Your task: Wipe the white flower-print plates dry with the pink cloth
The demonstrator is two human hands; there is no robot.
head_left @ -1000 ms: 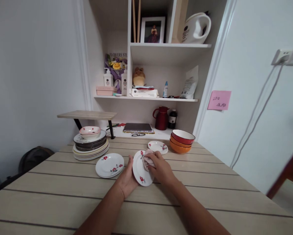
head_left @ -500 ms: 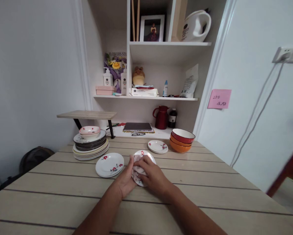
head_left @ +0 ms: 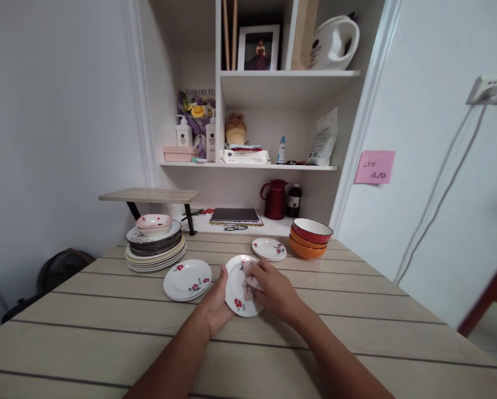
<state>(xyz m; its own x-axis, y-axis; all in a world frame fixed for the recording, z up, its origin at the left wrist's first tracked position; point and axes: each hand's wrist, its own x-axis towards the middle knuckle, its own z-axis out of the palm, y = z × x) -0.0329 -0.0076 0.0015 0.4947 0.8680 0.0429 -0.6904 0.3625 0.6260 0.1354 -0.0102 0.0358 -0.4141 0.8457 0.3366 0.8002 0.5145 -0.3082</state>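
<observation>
My left hand (head_left: 218, 305) grips a small white plate (head_left: 235, 281) with red flowers by its left edge, thumb on the rim and fingers hidden beneath. The plate is tilted a little toward me above the table. My right hand (head_left: 273, 288) is closed on a crumpled pale pink cloth (head_left: 250, 281), pressed against the right side of the plate's face. Left of my hands lie flowered plates (head_left: 184, 280), one on top of another. Behind the held plate, a smaller pair of flowered plates (head_left: 268, 247) rests on the table.
A tall stack of plates (head_left: 155, 249) with pink dotted bowls (head_left: 152, 221) on top stands at the left, by a small wooden riser (head_left: 148, 195). Stacked red and orange bowls (head_left: 310, 239) stand at the right. Glasses (head_left: 235, 228), a laptop (head_left: 234, 215) and a red jug (head_left: 275, 199) are behind.
My right hand has slid the cloth from the plate's middle to its right side. More of the plate's face shows now. My left hand keeps its hold on the rim.
</observation>
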